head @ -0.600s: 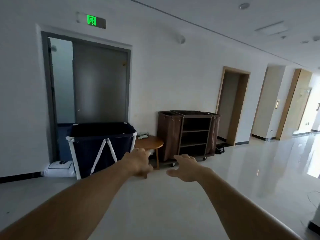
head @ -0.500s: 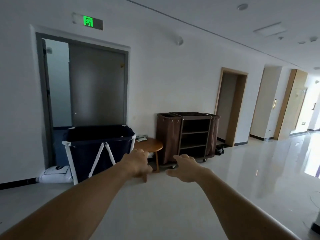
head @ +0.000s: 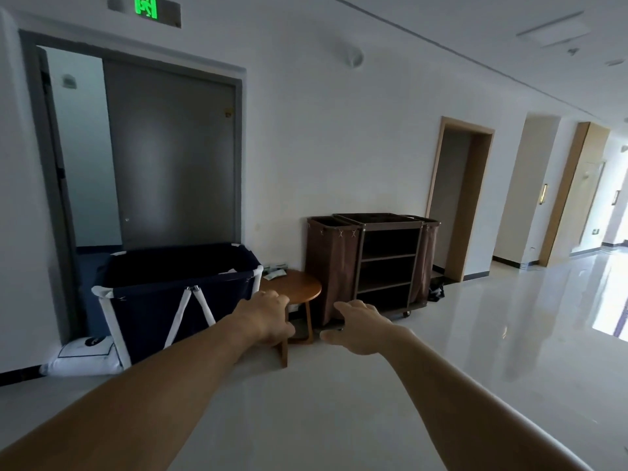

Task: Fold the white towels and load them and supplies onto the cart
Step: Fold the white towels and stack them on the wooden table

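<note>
A brown housekeeping cart point(head: 387, 263) with bare shelves and a fabric bag on each side stands against the far wall. To its left is a navy laundry hamper point(head: 176, 297) on a white folding frame. A small round wooden table point(head: 292, 287) between them carries a few small packets point(head: 274, 270). Both my arms stretch forward in mid-air. My left hand point(head: 266, 316) and my right hand point(head: 356, 326) hold nothing, fingers loosely curled, well short of the furniture. I see no towels; the hamper's inside is hidden.
A white pillow-like bundle point(head: 85, 355) lies on the floor left of the hamper. Behind the hamper is a grey doorway point(head: 163, 154) under a green exit sign. The glossy corridor floor point(head: 509, 334) runs off to the right past more doorways.
The view has drawn nearer to the hamper, table and cart and tilted slightly down. Both hands keep the same outstretched pose.
</note>
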